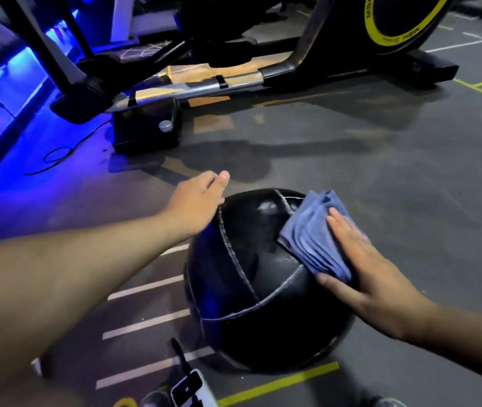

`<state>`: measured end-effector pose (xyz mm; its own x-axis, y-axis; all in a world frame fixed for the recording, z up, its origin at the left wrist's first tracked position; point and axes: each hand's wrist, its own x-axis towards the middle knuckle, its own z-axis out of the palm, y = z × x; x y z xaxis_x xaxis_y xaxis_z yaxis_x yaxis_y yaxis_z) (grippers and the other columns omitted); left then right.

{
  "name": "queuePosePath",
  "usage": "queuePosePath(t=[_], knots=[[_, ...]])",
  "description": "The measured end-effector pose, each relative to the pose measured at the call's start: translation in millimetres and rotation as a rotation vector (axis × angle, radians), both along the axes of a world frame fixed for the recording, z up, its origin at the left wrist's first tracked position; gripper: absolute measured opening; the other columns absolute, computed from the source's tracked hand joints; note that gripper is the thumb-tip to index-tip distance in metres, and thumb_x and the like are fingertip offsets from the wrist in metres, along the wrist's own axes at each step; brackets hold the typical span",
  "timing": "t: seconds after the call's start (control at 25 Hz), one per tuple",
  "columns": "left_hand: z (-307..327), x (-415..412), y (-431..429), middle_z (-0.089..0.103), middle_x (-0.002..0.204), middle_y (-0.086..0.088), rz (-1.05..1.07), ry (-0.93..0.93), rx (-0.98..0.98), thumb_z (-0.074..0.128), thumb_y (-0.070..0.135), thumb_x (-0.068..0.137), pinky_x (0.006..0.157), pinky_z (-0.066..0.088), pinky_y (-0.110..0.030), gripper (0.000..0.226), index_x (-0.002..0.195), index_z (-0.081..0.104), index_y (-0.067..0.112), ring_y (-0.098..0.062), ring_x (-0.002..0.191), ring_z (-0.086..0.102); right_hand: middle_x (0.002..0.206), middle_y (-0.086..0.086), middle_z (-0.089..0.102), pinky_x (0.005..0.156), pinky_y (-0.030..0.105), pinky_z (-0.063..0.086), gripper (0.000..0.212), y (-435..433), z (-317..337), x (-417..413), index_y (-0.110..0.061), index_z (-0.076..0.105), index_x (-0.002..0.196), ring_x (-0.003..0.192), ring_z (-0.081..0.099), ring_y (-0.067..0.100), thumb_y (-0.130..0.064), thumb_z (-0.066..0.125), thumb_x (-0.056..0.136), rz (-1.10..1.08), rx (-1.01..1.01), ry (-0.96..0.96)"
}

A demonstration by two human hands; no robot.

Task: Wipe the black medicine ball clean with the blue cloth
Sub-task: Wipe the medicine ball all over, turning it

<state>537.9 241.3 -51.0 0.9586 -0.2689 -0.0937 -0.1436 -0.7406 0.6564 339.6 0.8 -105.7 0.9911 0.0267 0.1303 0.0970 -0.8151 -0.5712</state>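
**Writing.** Exercise machine (351, 54), far right: the yellow ring (369, 30) round its black wheel is carrying dark lettering. It is showing upside down; "KBW" is reading at the ring's lower edge, and the rest is too small to tell. No label is showing on the ball or the cloth.

**Black medicine ball** (263, 283). Is sitting on the dark floor (395, 171), centre foreground, grey stitched seams facing up, among white stripes (145, 321) and beside a yellow line (278, 383).

**Blue cloth** (313, 239). Folded in several layers, it is lying on the ball's upper right side.

**Right hand** (363, 268). Is pressing the cloth flat against the ball, fingers straight and close together on top of the folds. The thumb is spreading wide and touching the ball's surface just below the cloth. Nothing is being pinched.

**Left hand** (195, 201). Is reaching to the ball's upper left edge and touching it there, fingers pointing away from the camera, somewhat blurred. It is gripping nothing.

**Other.** A black cable (57, 157) is looping on the floor at left, in blue light. A white device with a dark screen (188, 389) is showing at the bottom edge.
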Motion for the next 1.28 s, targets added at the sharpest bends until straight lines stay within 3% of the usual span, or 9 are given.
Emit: queuePosePath(t=[0.2,0.36,0.48,0.6,0.72,0.84,1.0,1.12,1.28], knots=[[-11.2,-6.0,7.5,0.037,0.153,0.011,-0.259,0.33,0.206,0.032,0.071,0.091,0.114,0.018,-0.031,0.062,0.145,0.037,0.04,-0.017,0.143,0.031,0.154,-0.031,0.017,0.11,0.005,0.013,0.083,0.0,10.9,0.7,-0.037,0.016,0.153,0.143,0.014,-0.011,-0.036,0.067,0.088,-0.306,0.328,0.081],[12.0,-11.4,7.0,0.029,0.154,0.019,-0.44,0.364,0.148,0.048,0.093,0.054,0.119,0.015,-0.028,0.11,0.148,0.033,0.038,-0.004,0.141,0.029,0.148,-0.031,0.033,0.11,0.015,0.021,0.058,-15.0,8.6,2.1,-0.037,0.033,0.149,0.136,0.032,-0.008,-0.024,0.053,0.097,-0.457,0.441,0.098],[22.6,-29.7,5.6,0.032,0.154,0.014,-0.687,0.359,0.195,0.071,0.079,0.045,0.115,0.026,-0.021,0.121,0.15,0.026,0.041,-0.001,0.137,0.037,0.127,-0.019,0.06,0.1,0.023,0.035,0.033,-33.9,7.9,2.9,-0.033,0.06,0.126,0.116,0.051,0.003,-0.021,0.049,0.097,-0.651,0.564,0.149],[27.7,-44.2,-5.8,0.045,0.147,0.012,-0.697,0.257,0.062,0.086,0.062,0.044,0.106,0.042,-0.021,0.113,0.144,0.038,0.042,0.006,0.122,0.052,0.092,0.003,0.068,0.065,0.029,0.045,0.022,-57.5,12.9,3.8,-0.018,0.068,0.093,0.074,0.056,0.017,-0.028,0.049,0.095,-0.858,0.668,0.247],[8.5,-47.7,-17.7,0.004,0.162,0.016,-0.772,0.096,0.289,0.08,0.078,0.036,0.122,0.014,-0.046,0.135,0.146,0.003,0.058,-0.004,0.147,0.014,0.07,0.002,0.059,0.047,0.024,0.031,0.025,-71.3,13.7,0.2,-0.012,0.067,0.094,0.054,0.046,0.017,-0.031,0.051,0.095,-0.929,0.672,0.325],[-15.2,-53.6,-30.3,-0.015,0.162,0.007,-0.792,0.101,0.304,0.085,0.071,0.037,0.122,0.013,-0.039,0.148,0.142,-0.02,0.057,-0.013,0.15,0.003,0.076,0.002,0.064,0.052,0.025,0.036,0.026,-69.7,18.6,-1.5,-0.015,0.068,0.093,0.06,0.052,0.017,-0.033,0.051,0.097,-0.89,0.661,0.278],[-11.4,-64.5,-56.9,0.02,0.161,0.0,-0.622,0.041,0.226,0.09,0.061,0.041,0.112,0.024,-0.022,0.155,0.154,-0.012,0.029,-0.016,0.147,0.021,0.103,-0.004,0.071,0.086,0.03,0.046,0.021,-62.3,40.2,4.8,-0.024,0.071,0.1,0.097,0.061,0.014,-0.031,0.051,0.097,-0.694,0.428,0.103],[-3.7,-75.5,-84.8,0.033,0.155,0.001,-0.586,-0.046,0.195,0.088,0.062,0.046,0.103,0.029,-0.02,0.139,0.153,0.011,0.019,-0.018,0.142,0.031,0.137,-0.017,0.053,0.115,0.033,0.028,0.036,-44.5,52.5,8.0,-0.03,0.058,0.133,0.134,0.042,0.008,-0.032,0.052,0.097,-0.289,-0.028,-0.034],[0.6,-69.0,-99.1,0.051,0.136,0.013,-0.73,-0.063,0.201,0.081,0.077,0.038,0.096,0.041,-0.022,0.116,0.136,0.036,0.036,-0.013,0.125,0.052,0.149,-0.01,0.045,0.11,0.057,0.028,0.058,-30.0,41.8,-0.9,-0.027,0.047,0.143,0.142,0.036,0.025,-0.048,0.037,0.09,0.116,-0.607,-0.118]])
